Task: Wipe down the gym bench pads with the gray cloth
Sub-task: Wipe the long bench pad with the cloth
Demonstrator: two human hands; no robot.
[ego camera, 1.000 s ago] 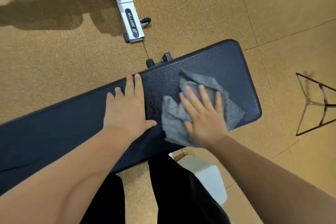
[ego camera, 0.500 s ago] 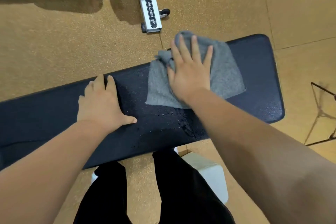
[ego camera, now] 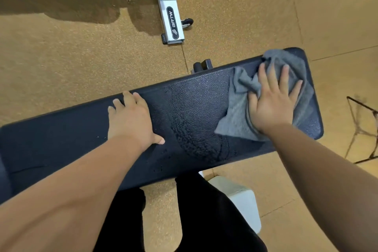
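Note:
A long dark blue bench pad (ego camera: 194, 106) runs across the view from lower left to upper right. The gray cloth (ego camera: 235, 112) lies rumpled on the pad's right end. My right hand (ego camera: 274, 100) presses flat on the cloth with fingers spread, covering its middle. My left hand (ego camera: 131, 118) rests flat on the pad's far edge near the middle, holding nothing. Wet streaks and droplets (ego camera: 196, 141) shine on the pad between the two hands.
A white metal bench leg (ego camera: 169, 14) with a small black wheel lies on the tan speckled floor beyond the pad. A white block (ego camera: 239, 196) sits under the near edge by my dark trouser legs (ego camera: 204, 210). A thin black wire frame (ego camera: 364, 125) stands at the right.
My right hand slid the cloth from the pad's near side to the far edge, then rightward to the pad's end. My left hand stayed planted on the pad.

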